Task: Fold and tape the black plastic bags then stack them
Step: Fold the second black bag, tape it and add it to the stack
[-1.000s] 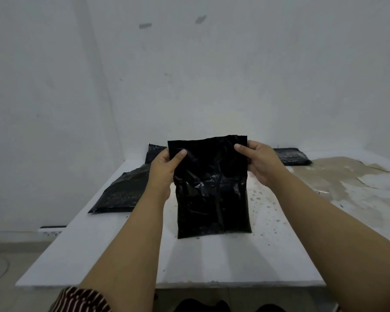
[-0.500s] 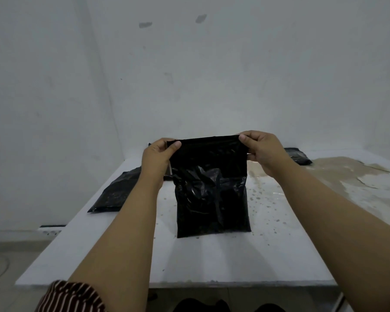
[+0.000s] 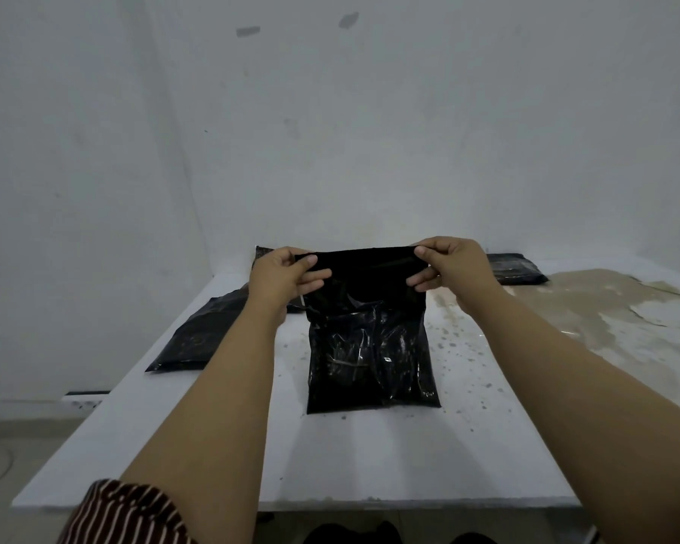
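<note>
Bag (image 3: pixel 370 347): lower end resting on table (image 3: pixel 220 445), top edge raised off it. L hand (image 3: pixel 281 280) pinches top-left corner, thumb in front, fingers behind. R hand (image 3: pixel 454 268) pinches top-right corner the same way. Top strip is taut btwn hands. Flat bags (image 3: pixel 201 335) lie on table left of and below L hand. Another bag (image 3: pixel 517 268) sits just behind R hand. Striped sleeve (image 3: pixel 122 512) at L elbow.
</note>
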The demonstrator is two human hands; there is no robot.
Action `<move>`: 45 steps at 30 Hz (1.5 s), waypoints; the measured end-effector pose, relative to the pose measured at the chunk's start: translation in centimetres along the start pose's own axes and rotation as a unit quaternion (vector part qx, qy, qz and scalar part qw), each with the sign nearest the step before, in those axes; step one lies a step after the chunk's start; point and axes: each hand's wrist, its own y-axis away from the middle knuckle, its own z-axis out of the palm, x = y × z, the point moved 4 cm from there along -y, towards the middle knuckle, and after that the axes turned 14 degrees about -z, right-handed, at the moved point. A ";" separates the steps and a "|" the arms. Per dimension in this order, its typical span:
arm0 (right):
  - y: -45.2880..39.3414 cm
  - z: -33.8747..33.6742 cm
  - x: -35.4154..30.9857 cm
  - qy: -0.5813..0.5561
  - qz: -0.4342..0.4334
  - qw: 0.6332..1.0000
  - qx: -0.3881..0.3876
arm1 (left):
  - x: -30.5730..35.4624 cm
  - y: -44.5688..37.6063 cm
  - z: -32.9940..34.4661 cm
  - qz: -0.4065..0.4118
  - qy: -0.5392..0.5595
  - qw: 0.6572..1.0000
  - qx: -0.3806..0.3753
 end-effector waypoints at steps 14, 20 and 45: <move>0.8 0.1 6.8 -0.015 0.066 0.998 0.019 | -6.8 -2.9 0.5 -0.053 -0.044 0.998 -0.005; 1.6 -0.1 7.9 -0.018 0.051 0.998 0.022 | -8.2 -2.8 0.4 -0.040 -0.033 0.999 0.003; 5.6 0.3 5.1 0.285 -0.131 0.947 -0.062 | -7.8 3.0 1.8 0.229 -0.527 0.792 0.206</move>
